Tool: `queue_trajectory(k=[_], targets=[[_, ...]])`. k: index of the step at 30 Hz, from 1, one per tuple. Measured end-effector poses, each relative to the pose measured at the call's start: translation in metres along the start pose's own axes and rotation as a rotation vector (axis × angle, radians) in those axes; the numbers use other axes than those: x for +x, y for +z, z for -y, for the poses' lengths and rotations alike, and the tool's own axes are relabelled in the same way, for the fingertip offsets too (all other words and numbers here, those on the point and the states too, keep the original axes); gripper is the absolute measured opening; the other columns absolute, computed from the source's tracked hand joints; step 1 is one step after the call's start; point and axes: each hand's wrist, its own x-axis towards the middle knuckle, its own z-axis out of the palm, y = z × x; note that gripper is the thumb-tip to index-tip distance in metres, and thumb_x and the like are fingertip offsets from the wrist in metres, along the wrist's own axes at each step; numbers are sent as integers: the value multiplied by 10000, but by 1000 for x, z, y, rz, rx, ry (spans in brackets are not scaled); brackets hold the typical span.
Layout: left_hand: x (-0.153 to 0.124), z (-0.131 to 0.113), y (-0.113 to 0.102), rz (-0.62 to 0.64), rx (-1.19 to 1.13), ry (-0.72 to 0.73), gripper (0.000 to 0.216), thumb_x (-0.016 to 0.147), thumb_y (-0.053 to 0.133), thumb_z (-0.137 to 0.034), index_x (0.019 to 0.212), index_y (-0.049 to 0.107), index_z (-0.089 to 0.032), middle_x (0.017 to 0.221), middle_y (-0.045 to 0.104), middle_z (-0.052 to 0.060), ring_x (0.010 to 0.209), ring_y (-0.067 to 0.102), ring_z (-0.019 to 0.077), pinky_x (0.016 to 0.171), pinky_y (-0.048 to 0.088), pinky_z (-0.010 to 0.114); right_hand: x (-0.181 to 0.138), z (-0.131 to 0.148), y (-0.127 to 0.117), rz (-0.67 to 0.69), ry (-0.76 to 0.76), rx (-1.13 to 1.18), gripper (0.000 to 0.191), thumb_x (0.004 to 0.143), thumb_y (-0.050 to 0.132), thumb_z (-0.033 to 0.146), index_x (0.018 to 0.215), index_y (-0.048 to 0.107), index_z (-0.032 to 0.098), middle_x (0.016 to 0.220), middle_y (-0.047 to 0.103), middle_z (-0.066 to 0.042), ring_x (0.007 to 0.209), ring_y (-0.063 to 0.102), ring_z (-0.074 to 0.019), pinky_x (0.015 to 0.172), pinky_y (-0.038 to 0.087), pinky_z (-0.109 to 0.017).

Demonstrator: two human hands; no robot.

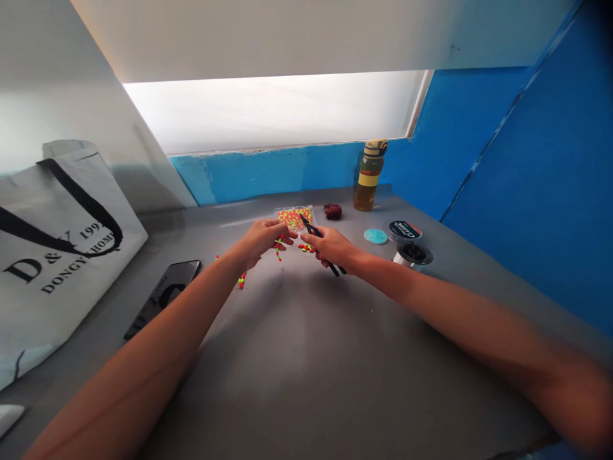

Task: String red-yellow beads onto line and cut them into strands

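Observation:
My left hand [262,240] is closed in a pinch around a short string of red and yellow-green beads [279,248], which dangles below the fingers. In my right hand [332,244] is a pair of black pliers [309,225], jaws pointing up and to the left, handles sticking out below the palm. The two hands are close together but apart. Behind them lies a clear bag of red and yellow-green beads [294,218]. A few loose beads [305,247] lie on the table between the hands. More strung beads [242,280] show beside my left wrist, partly hidden.
On the right are a spool [414,253], a round black-labelled disc [405,230] and a light-blue disc [376,236]. A bottle [369,176] and a dark red bundle [332,211] stand farther back. A phone [165,294] and a white bag [71,236] occupy the left.

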Motion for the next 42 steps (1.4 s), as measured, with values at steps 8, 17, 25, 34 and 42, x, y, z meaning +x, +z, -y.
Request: queue_trajectory(k=[8,17,25,34,42], targets=[[-3,-6,3,12,-2,-30,185,736,658,-303,800,737,-148,928,722,117,880,651,209,743,479,320,1,-3,-2,-3,-42,-86,263,874,689,435,936,584,201,585,505,20,447,420,-108,398,304,-249],[-2,-5,-1,-35,24,-64,159,724,676,-311,769,723,-167,712,620,41,563,471,104,518,319,260,2,-2,-3,3,9,-221,359,865,645,521,991,604,187,695,589,-11,523,488,-131,478,375,-264],[3,-7,-9,-72,-288,-63,222,692,741,-304,832,697,-138,1039,693,117,624,501,90,499,327,234,-1,-14,2,198,-209,-522,387,780,720,444,1094,675,223,1077,700,-71,904,629,-236,715,433,-293],[-2,-11,-7,-2,-299,-73,259,704,788,-330,887,717,-162,991,682,89,708,540,113,544,375,233,-18,-10,13,211,-249,-689,455,759,734,556,1042,714,201,1058,694,-127,918,636,-279,685,425,-314],[-12,-22,2,208,-192,-57,255,726,765,-342,908,750,-164,902,661,81,659,505,105,553,366,259,3,7,-5,-83,-412,177,295,912,599,424,1022,703,171,854,668,-37,673,554,-123,626,470,-264]])
